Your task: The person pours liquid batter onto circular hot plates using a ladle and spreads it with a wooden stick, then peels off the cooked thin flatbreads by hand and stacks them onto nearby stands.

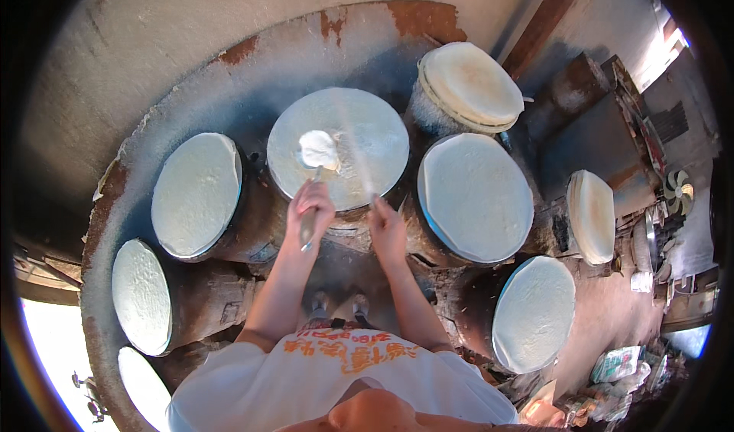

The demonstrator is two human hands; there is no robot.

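In front of me is a round griddle point(386, 122) with a thin pale layer on its surface. My left hand point(311, 201) is closed around the handle of a ladle point(307, 229). The ladle's far end is over the griddle's middle, covered by a lump of white batter or dough point(317, 149). At the griddle's near right edge, my right hand point(387, 224) grips a long, thin, pale spreading stick point(356, 153). Motion blurs the stick, which slants up and left across the griddle; I cannot tell whether it touches the surface.
More drum-mounted griddles bearing pale flatbreads curve around me: left ones point(197, 195) point(143, 298), right ones point(475, 199) point(534, 315). A flatbread stack point(472, 84) tops a container at back right; another stack point(591, 218) stands farther right. A rusty-edged curved wall point(252, 50) encloses the far side.
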